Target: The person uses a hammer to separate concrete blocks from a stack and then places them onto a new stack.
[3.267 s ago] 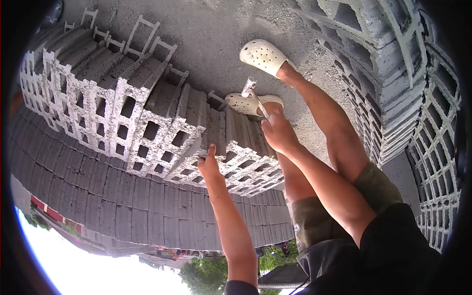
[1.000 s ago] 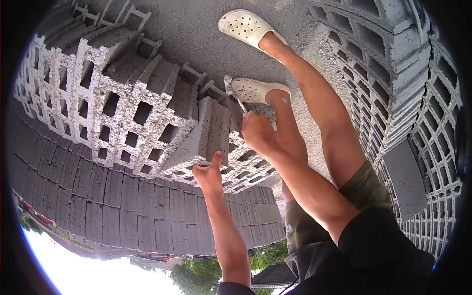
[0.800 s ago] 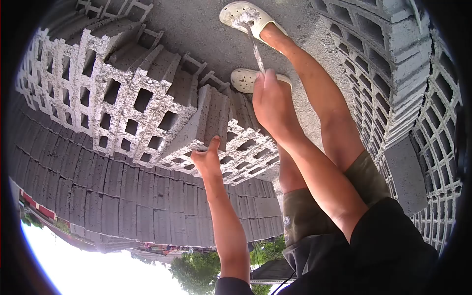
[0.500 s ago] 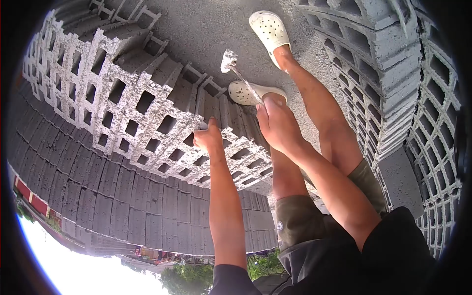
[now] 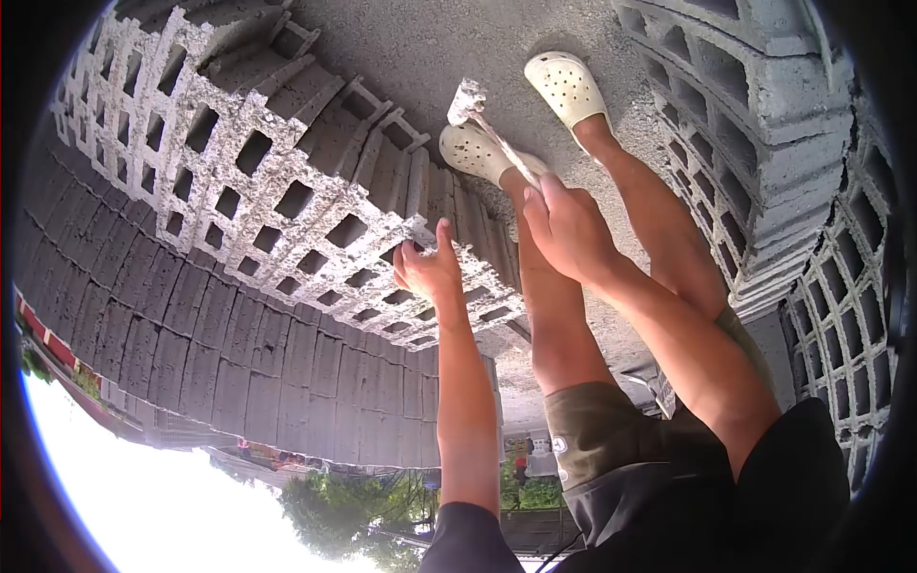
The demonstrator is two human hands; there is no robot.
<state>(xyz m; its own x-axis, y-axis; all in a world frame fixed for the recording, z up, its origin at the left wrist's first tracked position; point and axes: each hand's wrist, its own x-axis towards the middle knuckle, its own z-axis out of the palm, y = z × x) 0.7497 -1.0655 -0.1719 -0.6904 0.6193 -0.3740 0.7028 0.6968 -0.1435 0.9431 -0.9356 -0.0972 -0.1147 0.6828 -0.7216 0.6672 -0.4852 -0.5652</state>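
My left hand [image 5: 430, 272] is held over the rough, cement-crusted face of a row of hollow concrete blocks [image 5: 277, 205]. Its thumb stands apart from the loosely curled fingers, and nothing shows between them. To its right, my right hand [image 5: 570, 229] is wrapped round the thin handle of a hammer [image 5: 468, 103]. The hammer's blocky head is coated in pale, dried cement and points away from me, over one of my shoes. Fingers of the right hand hide the lower handle.
More hollow blocks [image 5: 716, 76] are stacked along the right side. Behind the near row runs a long wall of stacked grey blocks [image 5: 229, 372]. My feet, in pale clogs [image 5: 565, 84], stand on gritty ground [image 5: 411, 43] between the stacks. Trees [image 5: 344, 516] show at the bottom.
The left hand's thumb has spread away from its fingers, which were closed at a block's edge. The right hand still holds the hammer. The whole view has shifted a little.
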